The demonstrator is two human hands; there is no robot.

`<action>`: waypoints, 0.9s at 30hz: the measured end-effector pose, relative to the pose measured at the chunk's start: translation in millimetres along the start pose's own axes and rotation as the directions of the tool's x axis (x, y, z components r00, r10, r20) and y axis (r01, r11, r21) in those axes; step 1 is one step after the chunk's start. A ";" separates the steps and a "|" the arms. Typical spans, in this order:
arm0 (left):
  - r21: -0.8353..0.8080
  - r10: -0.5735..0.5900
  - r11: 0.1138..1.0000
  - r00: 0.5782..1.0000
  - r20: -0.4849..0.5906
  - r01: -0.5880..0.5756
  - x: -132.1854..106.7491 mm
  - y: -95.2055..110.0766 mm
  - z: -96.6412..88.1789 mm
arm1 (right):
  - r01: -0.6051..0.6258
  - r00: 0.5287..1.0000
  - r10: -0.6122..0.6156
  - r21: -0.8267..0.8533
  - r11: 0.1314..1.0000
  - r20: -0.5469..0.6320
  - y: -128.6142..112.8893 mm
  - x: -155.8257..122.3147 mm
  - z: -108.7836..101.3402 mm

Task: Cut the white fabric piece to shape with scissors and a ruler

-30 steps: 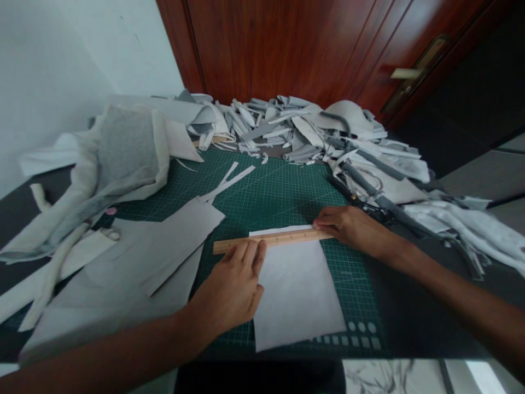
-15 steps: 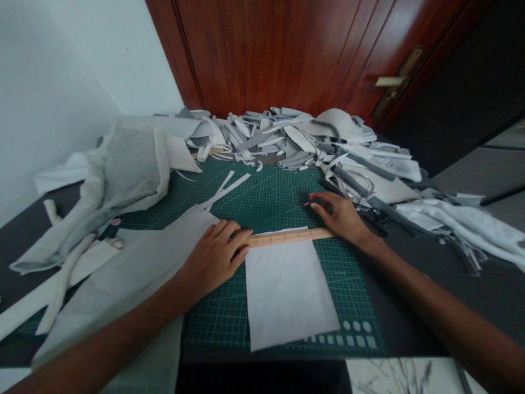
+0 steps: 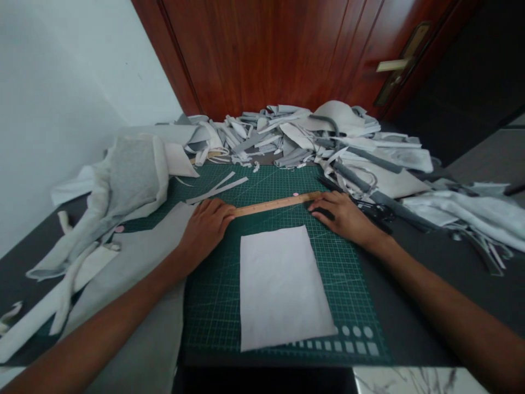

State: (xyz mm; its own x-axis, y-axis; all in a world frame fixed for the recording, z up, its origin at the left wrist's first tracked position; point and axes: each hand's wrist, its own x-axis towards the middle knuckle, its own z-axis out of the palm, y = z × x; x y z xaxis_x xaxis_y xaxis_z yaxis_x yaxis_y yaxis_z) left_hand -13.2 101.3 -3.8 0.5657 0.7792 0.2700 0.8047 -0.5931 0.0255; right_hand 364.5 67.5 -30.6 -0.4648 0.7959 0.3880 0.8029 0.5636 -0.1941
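A wooden ruler (image 3: 276,203) lies slanted across the green cutting mat (image 3: 213,306), a little beyond a white rectangular piece of fabric (image 3: 283,287). My left hand (image 3: 207,223) rests palm down with its fingers closed over the ruler's left end. My right hand (image 3: 343,214) lies at the ruler's right end, fingers curled with the tips against it. A small pink spot (image 3: 295,194) shows on the ruler's far edge. The fabric piece lies flat between my forearms, touched by neither hand.
A big heap of grey and white fabric strips (image 3: 303,134) fills the back of the table before a red-brown door (image 3: 266,49). Folded grey cloth (image 3: 131,175) and large grey sheets (image 3: 139,262) lie left. Black scissors (image 3: 375,210) and more cloth (image 3: 463,210) lie right.
The ruler lay across the top edge of the white fabric; both hands have slid it away from me, off the fabric. My right hand left it briefly, then returned to its right end.
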 end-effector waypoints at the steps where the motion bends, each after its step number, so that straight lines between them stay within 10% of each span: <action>1: 0.021 0.000 1.000 1.000 -0.004 0.000 3.6 0.8 -1.6 | -0.027 1.000 0.027 -0.012 1.000 0.003 2.0 -0.4 -0.2; 14: -0.226 0.068 0.973 0.992 0.108 -0.042 -17.8 54.3 -2.3 | -0.531 0.847 0.507 -0.314 0.787 -0.161 25.1 -101.1 -47.2; 22: -0.436 0.024 0.899 0.989 0.143 0.041 -13.6 43.2 3.3 | -0.649 0.757 0.630 -0.321 0.690 -0.175 26.3 -87.8 -47.7; 27: -0.236 -0.022 0.969 0.977 0.211 0.073 -18.0 41.4 -5.7 | -0.550 0.835 0.497 -0.380 0.744 -0.234 26.5 -89.5 -40.4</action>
State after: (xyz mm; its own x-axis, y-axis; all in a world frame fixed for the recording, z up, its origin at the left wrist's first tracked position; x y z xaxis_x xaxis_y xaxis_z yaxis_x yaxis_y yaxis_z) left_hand 8.9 61.5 -2.1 0.5733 0.8172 0.0599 0.7785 -0.5660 0.2710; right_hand 442.4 2.3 -34.0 0.0987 0.8932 0.4388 0.9946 -0.1022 -0.0155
